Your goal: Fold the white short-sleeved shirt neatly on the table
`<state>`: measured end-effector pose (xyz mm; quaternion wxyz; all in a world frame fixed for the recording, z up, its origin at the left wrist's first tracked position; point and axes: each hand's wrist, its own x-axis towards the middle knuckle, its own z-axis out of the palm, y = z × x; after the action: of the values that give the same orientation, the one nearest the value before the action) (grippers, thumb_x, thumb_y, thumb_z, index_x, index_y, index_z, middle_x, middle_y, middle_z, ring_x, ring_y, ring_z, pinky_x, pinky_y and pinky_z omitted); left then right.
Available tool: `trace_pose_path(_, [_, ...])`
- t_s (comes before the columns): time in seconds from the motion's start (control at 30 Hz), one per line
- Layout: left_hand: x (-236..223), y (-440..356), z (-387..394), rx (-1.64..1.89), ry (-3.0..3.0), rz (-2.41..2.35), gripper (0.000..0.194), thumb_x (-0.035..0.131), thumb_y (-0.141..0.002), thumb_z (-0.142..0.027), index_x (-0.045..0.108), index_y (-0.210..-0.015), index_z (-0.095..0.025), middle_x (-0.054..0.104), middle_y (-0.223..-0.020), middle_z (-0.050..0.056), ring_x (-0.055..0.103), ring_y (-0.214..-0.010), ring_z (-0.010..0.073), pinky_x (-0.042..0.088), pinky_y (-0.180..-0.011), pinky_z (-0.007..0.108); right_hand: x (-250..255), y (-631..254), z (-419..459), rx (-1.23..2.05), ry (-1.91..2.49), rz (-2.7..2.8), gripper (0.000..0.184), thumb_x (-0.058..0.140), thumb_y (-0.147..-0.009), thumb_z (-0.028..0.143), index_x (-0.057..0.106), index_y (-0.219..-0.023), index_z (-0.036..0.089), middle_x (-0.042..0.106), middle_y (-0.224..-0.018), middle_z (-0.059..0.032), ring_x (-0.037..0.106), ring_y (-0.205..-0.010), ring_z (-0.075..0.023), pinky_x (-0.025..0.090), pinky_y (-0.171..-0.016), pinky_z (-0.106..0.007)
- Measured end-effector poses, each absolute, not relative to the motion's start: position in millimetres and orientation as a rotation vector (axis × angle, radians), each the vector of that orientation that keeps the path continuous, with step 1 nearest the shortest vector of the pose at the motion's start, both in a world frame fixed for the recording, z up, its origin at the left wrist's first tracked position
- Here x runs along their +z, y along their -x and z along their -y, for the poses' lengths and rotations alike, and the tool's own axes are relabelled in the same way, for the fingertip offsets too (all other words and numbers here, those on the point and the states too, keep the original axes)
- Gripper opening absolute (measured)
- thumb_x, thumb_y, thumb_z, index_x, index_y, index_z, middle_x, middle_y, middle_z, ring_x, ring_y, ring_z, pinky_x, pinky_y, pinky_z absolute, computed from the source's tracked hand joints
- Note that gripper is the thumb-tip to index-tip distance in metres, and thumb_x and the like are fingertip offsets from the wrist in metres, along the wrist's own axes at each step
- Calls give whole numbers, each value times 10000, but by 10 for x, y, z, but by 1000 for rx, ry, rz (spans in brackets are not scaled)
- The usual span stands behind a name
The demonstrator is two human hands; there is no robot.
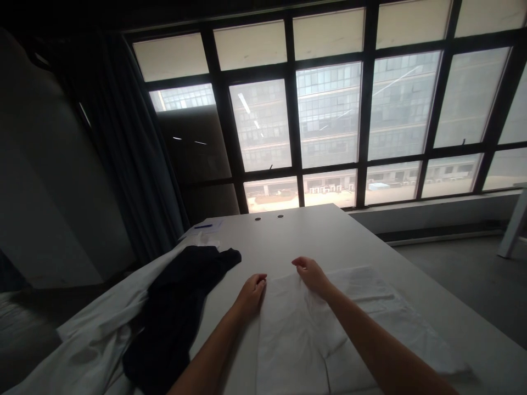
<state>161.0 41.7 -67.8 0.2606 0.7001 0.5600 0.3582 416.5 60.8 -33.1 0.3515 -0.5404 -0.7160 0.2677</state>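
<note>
A folded white cloth garment (pixel 317 340) lies flat on the white table (pixel 296 236), in front of me. My right hand (pixel 313 275) is at its far edge, with the fingers curled. My left hand (pixel 252 296) is close to the garment's far left corner, its fingers also curled. Whether either hand pinches the cloth is hard to see. To the left of my left forearm lies a crumpled black cloth (pixel 177 307), on top of a rumpled white sheet (pixel 99 340) that hangs over the table's left side.
Small papers (pixel 203 236) and a blue pen (pixel 203 225) lie at the table's far left corner. Two round holes (pixel 269 217) mark its far edge. Beyond are a large window (pixel 329 115) and a dark curtain (pixel 127 148). Grey floor (pixel 453 274) lies to the right.
</note>
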Motion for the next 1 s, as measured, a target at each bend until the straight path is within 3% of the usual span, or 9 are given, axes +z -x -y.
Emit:
trace_pose_path(0.23, [-795, -1648, -552, 919, -2048, -1593, 274, 506, -902, -392, 680, -830, -192, 660, -911, 78, 595, -912, 235, 428, -888, 334, -727, -4097, -696, 659, 1457, 1932, 272, 579, -870, 258, 716, -1074, 141, 705, -1089, -114, 623, -1055, -218, 421, -981, -312])
trace_pose_path(0.33, [-791, -1618, -503, 941, -2065, -1579, 286, 492, -912, -418, 649, -834, -192, 632, -892, 59, 576, -860, 217, 433, -815, 309, -700, -4108, -676, 640, 1411, 1996, 238, 570, -886, 270, 737, -1014, 158, 709, -1077, -97, 627, -1038, -201, 413, -974, -285])
trace_pose_path(0.5, [-770, -1559, -425, 971, -2044, -1528, 354, 421, -956, -478, 618, -884, -193, 619, -820, 16, 545, -737, 176, 417, -689, 271, -675, -4068, -599, 607, 1439, 2028, 288, 572, -904, 316, 706, -1103, 156, 715, -1063, -112, 631, -1028, -222, 417, -930, -302])
trace_pose_path(0.6, [-757, -1537, -399, 964, -2032, -1519, 378, 416, -956, -508, 611, -893, -191, 608, -775, -2, 531, -694, 164, 408, -649, 261, -663, -4060, -574, 611, 1472, 2043, 265, 566, -915, 324, 726, -1026, 143, 727, -1011, -126, 648, -977, -222, 419, -873, -287])
trace_pose_path(0.8, [-762, -1588, -398, 886, -2099, -1582, 343, 394, -976, -424, 614, -865, -186, 636, -811, 26, 569, -765, 182, 424, -705, 273, -616, -4135, -629, 639, 1562, 2077, 353, 527, -949, 424, 741, -961, 143, 734, -1002, -122, 661, -929, -204, 422, -800, -254])
trace_pose_path(1.0, [-789, -1666, -411, 702, -2221, -1761, 211, 492, -951, -292, 663, -876, -194, 698, -922, 53, 593, -879, 201, 389, -825, 299, -745, -4117, -584, 510, 1812, 2060, 356, 562, -930, 418, 659, -1125, 136, 709, -1055, -151, 662, -983, -241, 447, -831, -308])
